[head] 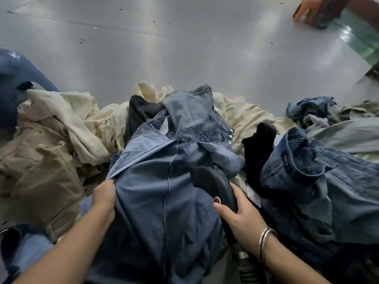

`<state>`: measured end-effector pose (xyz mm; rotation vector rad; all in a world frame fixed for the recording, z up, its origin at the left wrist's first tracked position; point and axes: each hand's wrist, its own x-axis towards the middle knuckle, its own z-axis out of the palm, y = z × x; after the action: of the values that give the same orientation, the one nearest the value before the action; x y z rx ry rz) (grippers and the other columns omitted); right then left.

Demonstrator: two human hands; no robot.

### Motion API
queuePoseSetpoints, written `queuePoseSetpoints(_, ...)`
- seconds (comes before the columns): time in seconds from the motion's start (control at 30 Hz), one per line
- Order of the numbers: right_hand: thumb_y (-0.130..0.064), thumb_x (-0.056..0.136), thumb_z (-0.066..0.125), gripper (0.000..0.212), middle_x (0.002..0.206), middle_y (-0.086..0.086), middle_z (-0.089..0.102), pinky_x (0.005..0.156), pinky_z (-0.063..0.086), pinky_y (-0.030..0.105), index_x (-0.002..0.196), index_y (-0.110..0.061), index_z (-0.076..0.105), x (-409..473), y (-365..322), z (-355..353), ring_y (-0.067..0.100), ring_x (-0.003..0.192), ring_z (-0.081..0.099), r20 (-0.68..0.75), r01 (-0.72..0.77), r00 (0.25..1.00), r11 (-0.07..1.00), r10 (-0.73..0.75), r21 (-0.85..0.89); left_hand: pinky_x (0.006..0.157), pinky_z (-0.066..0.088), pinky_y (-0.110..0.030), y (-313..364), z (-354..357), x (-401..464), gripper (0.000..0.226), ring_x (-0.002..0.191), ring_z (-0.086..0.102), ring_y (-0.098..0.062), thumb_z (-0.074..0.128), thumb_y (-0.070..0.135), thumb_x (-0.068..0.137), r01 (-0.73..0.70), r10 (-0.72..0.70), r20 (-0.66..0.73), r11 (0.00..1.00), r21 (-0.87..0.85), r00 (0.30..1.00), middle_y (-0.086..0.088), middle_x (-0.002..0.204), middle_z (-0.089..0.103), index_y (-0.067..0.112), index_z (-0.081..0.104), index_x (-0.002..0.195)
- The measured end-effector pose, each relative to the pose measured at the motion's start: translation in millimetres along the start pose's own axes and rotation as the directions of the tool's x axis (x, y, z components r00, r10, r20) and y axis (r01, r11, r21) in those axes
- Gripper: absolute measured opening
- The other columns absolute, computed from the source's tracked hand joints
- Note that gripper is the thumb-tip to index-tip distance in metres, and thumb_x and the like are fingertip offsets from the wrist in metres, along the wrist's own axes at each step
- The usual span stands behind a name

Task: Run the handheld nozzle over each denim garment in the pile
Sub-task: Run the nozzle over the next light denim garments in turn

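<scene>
my left hand (104,196) grips the edge of the blue denim shirt (164,181) atop the pile before me; my right hand (240,214) holds the black nozzle (211,181) against it. the denim looks soft, limp, wrinkle-prone, so i'd pull its hem taut.

One black handheld nozzle (213,182) with one red button (217,200). Two hands of the wearer: a left hand (104,196) and a right hand (239,211); one more hand (302,10) shows at the far right corner. Two thin metal bangles (264,239) sit on the right wrist. Three silver snap buttons (231,136) line one blue denim shirt (164,181). Blue denim garments number at least four, cream and beige garments (51,130) at least three, black garments (258,150) two; the heap hides exact counts.
</scene>
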<state>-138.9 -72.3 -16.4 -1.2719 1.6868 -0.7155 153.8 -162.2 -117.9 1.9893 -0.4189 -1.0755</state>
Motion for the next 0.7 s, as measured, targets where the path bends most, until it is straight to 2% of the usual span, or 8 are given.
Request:
queuePoseSetpoints(0.1, -0.026, 0.086, 0.067, 0.037, 0.093, -0.033, 0.066, 0.083, 0.049, 0.02, 0.106, -0.052, 0.049, -12.2, 6.6, 3.5, -0.009, 0.088, 0.062, 0.05, -0.002, 0.999, 1.0, 0.002, -0.014, 0.079, 0.043, -0.035, -11.0, -13.6, -10.9, 0.034, 0.097, 0.057, -0.037, 0.051, 0.016, 0.094, 0.024, -0.023, -0.012, 0.997, 0.07, 1.0, -0.023, 0.111, 0.061, -0.006, 0.059, 0.117)
queuePoseSetpoints(0.17, -0.024, 0.086, 0.067, 0.038, 0.088, -0.033, 0.066, 0.078, 0.045, 0.01, 0.101, -0.054, 0.048, -16.6, 9.8, 7.9, -0.015, 0.087, 0.06, 0.067, -0.004, 0.998, 0.999, 0.007, -0.041, 0.091, 0.043, -0.043, -11.5, -16.6, -22.5, 0.034, 0.106, 0.053, -0.042, 0.057, 0.012, 0.086, -0.172, 0.224, -0.134, 0.932, 0.318, 0.965, -0.028, 0.119, 0.057, -0.004, 0.058, 0.115)
queuePoseSetpoints(0.2, -0.024, 0.086, 0.068, 0.038, 0.086, -0.031, 0.067, 0.075, 0.043, 0.006, 0.1, -0.053, 0.047, -17.1, 10.5, 10.0, -0.017, 0.085, 0.059, 0.069, -0.009, 0.998, 0.999, 0.013, -0.051, 0.094, 0.04, -0.045, -13.3, -16.7, -31.5, 0.037, 0.11, 0.05, -0.043, 0.059, 0.009, 0.081, -0.35, 0.463, -0.136, 0.804, 0.48, 0.876, -0.028, 0.121, 0.053, -0.002, 0.057, 0.116)
queuePoseSetpoints(0.27, -0.026, 0.086, 0.067, 0.036, 0.084, -0.027, 0.067, 0.072, 0.043, 0.005, 0.099, -0.053, 0.047, -16.0, 10.7, 13.1, -0.017, 0.084, 0.058, 0.062, -0.026, 0.998, 0.997, 0.031, -0.069, 0.092, 0.037, -0.043, -22.6, -5.9, -58.6, 0.042, 0.107, 0.053, -0.039, 0.06, 0.004, 0.071, -0.734, 0.828, 0.192, 0.328, 0.595, 0.526, -0.021, 0.119, 0.055, 0.005, 0.06, 0.113)
queuePoseSetpoints(0.33, -0.027, 0.087, 0.066, 0.034, 0.088, -0.024, 0.067, 0.075, 0.044, 0.009, 0.103, -0.051, 0.047, -11.7, 8.1, 14.8, -0.011, 0.086, 0.059, 0.048, -0.037, 0.998, 0.997, 0.041, -0.069, 0.089, 0.046, -0.035, -38.1, 13.3, -90.0, 0.05, 0.105, 0.062, -0.034, 0.071, 0.012, 0.06, -0.913, 0.716, 0.642, -0.015, 0.408, 0.275, -0.015, 0.12, 0.062, 0.014, 0.068, 0.11)
queuePoseSetpoints(0.47, -0.027, 0.089, 0.062, 0.045, 0.098, -0.018, 0.063, 0.072, 0.041, 0.007, 0.128, -0.04, 0.043, 5.9, 5.6, 23.7, 0.001, 0.09, 0.059, 0.083, -0.025, 0.996, 0.992, 0.036, -0.123, 0.112, 0.031, -0.043, -70.5, 35.7, -106.8, 0.07, 0.138, 0.037, -0.03, 0.061, 0.041, 0.077, -0.879, 0.292, 0.863, -0.12, 0.461, 0.412, -0.007, 0.154, 0.031, 0.027, 0.045, 0.143)
queuePoseSetpoints(0.57, -0.028, 0.089, 0.062, 0.049, 0.094, -0.019, 0.058, 0.064, 0.036, 0.004, 0.133, -0.035, 0.042, 20.5, 5.3, 41.1, -0.001, 0.085, 0.056, 0.12, -0.005, 0.992, 0.983, 0.028, -0.186, 0.087, 0.055, -0.035, -83.8, 30.5, -101.1, 0.075, 0.11, 0.065, -0.022, 0.078, 0.046, 0.043, -0.906, 0.252, 0.898, -0.132, 0.402, 0.362, 0.0, 0.128, 0.063, 0.03, 0.07, 0.116)
queuePoseSetpoints(0.7, -0.03, 0.088, 0.062, 0.054, 0.113, -0.002, 0.064, 0.079, 0.037, 0.019, 0.138, -0.029, 0.041, 57.3, -2.6, 52.5, 0.021, 0.112, 0.058, 0.06, -0.013, 0.998, 0.977, 0.026, -0.215, 0.08, 0.057, -0.028, -91.5, 27.4, -91.2, 0.077, 0.104, 0.068, -0.017, 0.076, 0.044, 0.034, -0.935, 0.295, 0.924, -0.181, 0.305, 0.244, 0.003, 0.121, 0.067, 0.03, 0.073, 0.109)
